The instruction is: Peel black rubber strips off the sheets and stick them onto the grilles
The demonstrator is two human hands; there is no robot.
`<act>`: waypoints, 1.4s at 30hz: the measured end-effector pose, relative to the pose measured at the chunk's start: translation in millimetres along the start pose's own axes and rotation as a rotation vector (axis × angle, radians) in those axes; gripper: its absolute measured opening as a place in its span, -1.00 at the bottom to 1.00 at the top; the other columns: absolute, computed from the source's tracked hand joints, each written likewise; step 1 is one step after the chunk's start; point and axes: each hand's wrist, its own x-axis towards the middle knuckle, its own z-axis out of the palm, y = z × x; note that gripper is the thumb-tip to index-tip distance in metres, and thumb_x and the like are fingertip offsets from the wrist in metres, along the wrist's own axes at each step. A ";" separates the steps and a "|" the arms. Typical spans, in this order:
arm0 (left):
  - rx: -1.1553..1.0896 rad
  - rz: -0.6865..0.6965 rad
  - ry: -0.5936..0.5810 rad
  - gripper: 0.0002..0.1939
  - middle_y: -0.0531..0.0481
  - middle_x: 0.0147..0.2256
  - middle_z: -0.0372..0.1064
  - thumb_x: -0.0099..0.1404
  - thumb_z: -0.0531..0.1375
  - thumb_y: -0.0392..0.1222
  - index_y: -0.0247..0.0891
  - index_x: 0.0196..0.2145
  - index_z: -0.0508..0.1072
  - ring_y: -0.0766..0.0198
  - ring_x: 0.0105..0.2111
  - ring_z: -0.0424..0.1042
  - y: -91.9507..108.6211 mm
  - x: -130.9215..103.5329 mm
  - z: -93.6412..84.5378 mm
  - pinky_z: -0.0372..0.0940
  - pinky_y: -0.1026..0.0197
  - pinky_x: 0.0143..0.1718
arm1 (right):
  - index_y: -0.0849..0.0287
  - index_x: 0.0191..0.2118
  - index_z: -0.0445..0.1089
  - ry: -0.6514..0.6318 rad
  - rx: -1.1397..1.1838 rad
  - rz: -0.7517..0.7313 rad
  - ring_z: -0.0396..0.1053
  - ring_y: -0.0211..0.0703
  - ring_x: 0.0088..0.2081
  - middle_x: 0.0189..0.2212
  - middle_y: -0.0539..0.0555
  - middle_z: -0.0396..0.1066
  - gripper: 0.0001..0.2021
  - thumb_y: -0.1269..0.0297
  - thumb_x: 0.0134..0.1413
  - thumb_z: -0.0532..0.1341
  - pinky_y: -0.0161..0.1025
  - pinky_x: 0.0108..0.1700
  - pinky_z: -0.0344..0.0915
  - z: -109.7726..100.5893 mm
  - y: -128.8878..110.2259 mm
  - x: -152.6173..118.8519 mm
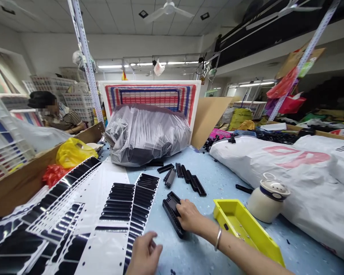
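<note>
Fig.: your right hand (189, 215) grips a stack of black combs (173, 214) on the blue table (218, 179); left hand (145, 254), fingers loosely curled, empty, rests nr white cards (114, 214). Approx. half the card slots filled; loose combs (186, 176) remain unmounted.

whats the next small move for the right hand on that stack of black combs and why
Probably lift the top piece off the stack of black combs and carry it to the sticker sheet. The right hand already rests on the stack with fingers curled over its edge, and the left hand sits at the sheet's lower end, where black strips lie in rows. Whether the fingers have closed on one piece is unclear.
</note>
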 end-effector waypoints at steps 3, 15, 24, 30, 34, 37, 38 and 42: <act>0.029 -0.053 0.138 -0.44 -0.05 -0.36 0.51 0.12 0.30 -0.15 -0.39 0.08 0.45 0.17 -0.43 0.49 11.5 30.6 2.3 0.38 0.17 -0.30 | 0.27 -0.15 0.49 0.004 0.061 -0.065 0.38 0.09 -0.05 -0.13 0.26 0.45 -0.76 0.40 0.00 0.27 -0.16 -0.07 0.26 3.7 -10.0 -9.7; 0.207 -0.068 0.155 -0.52 -0.10 -0.34 0.55 0.10 0.31 -0.04 -0.33 -0.05 0.52 0.07 -0.29 0.51 33.0 47.3 13.9 0.30 0.20 -0.26 | 0.19 -0.21 0.56 0.052 0.161 0.095 0.48 0.02 -0.15 -0.22 0.21 0.56 -0.74 0.42 0.14 0.11 -0.22 -0.16 0.25 -2.2 25.7 -10.4; 0.299 -0.052 0.074 -0.63 -0.06 -0.39 0.55 0.25 0.20 -0.12 -0.33 -0.04 0.51 0.12 -0.29 0.52 29.7 45.3 13.9 0.28 0.21 -0.22 | 0.20 -0.35 0.51 0.009 0.267 0.066 0.46 0.02 -0.28 -0.35 0.18 0.54 -0.63 -0.04 0.10 0.19 -0.22 -0.27 0.22 6.0 -5.4 -34.0; 0.305 0.006 -0.011 -0.71 -0.01 -0.38 0.57 0.17 0.16 -0.39 -0.23 -0.19 0.60 0.13 -0.25 0.54 31.5 51.0 6.9 0.31 0.22 -0.16 | 0.22 -0.34 0.45 -0.006 0.425 0.112 0.42 0.12 -0.18 -0.27 0.20 0.50 -0.77 0.21 -0.17 0.31 -0.15 -0.16 0.23 15.6 -26.0 -31.9; 0.288 -0.019 0.044 -0.44 -0.21 -0.08 0.54 0.15 0.15 -0.40 -0.39 0.14 0.40 0.08 -0.13 0.53 29.3 50.1 -8.7 0.34 0.14 -0.06 | 0.18 -0.51 0.34 -0.092 0.680 0.164 0.42 0.00 -0.38 -0.54 0.04 0.36 -0.90 0.28 -0.26 0.21 -0.22 -0.37 0.28 9.5 -21.2 -36.7; 0.303 0.148 -0.017 -0.06 -0.22 0.31 0.14 -0.06 0.19 -0.51 -0.27 0.32 0.16 -0.05 0.28 0.16 26.9 40.0 -19.3 0.12 0.01 0.24 | 0.15 -0.44 0.31 -0.141 0.910 0.202 0.41 -0.07 -0.44 -0.50 0.03 0.34 -0.81 0.17 -0.18 0.07 -0.26 -0.50 0.31 7.4 -15.1 -51.9; 0.327 0.216 -0.070 0.00 -0.20 0.35 0.05 -0.13 0.18 -0.55 -0.24 0.32 0.16 -0.09 0.34 0.00 26.7 35.4 -21.3 0.03 -0.05 0.29 | 0.14 -0.39 0.29 -0.139 0.974 0.216 0.42 -0.07 -0.42 -0.41 0.05 0.36 -0.77 0.14 -0.15 0.03 -0.26 -0.51 0.33 8.3 -14.0 -57.9; 0.506 0.260 -0.236 -0.25 -0.24 0.18 0.32 -0.14 0.16 -0.54 -0.25 0.08 0.42 -0.20 0.23 0.18 30.6 18.0 -23.2 0.08 -0.14 0.22 | 0.09 -0.34 0.18 -0.151 1.122 0.261 0.42 -0.12 -0.43 -0.27 0.08 0.36 -0.77 0.10 -0.11 -0.03 -0.28 -0.55 0.32 17.7 -16.1 -75.1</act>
